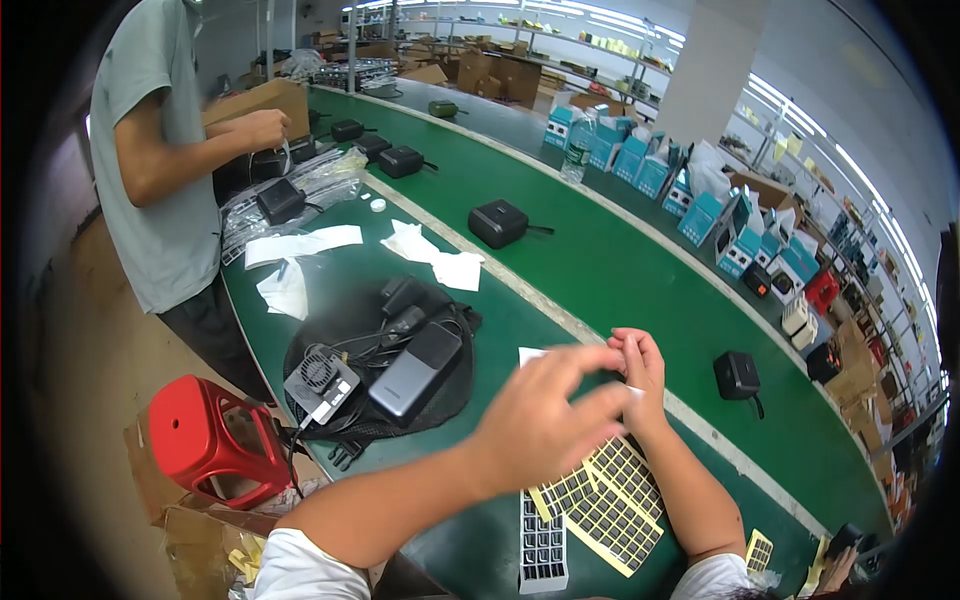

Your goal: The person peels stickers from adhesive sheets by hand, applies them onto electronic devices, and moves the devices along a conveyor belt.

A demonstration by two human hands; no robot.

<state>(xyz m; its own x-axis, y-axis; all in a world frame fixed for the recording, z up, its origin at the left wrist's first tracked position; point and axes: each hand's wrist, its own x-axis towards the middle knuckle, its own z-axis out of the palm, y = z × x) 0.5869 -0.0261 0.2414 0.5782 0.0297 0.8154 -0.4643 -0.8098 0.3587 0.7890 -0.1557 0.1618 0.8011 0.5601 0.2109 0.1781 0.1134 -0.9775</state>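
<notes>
My left hand (555,405) and my right hand (645,375) meet above the green table. Which arm is which: the arm from the lower left ends in my left hand, blurred, its thumb and fingers curved toward the other hand's fingertips. A small white piece shows between the hands, and my right hand's fingers are pressed together around something too small to make out. Beneath them lie yellow-edged sheets of dark square pads (615,515) and a white sheet of dark squares (543,545). A black mesh bag (455,385) holds a grey power bank (415,370), a small fan (320,383) and cables.
Black box-shaped devices (498,223) sit along the green belt (600,270). Blue-and-white boxes (702,217) line its far side. A person (150,150) stands at the left, hands on a black device. A red stool (215,440) stands beside the table. Another person's hand (840,568) shows lower right.
</notes>
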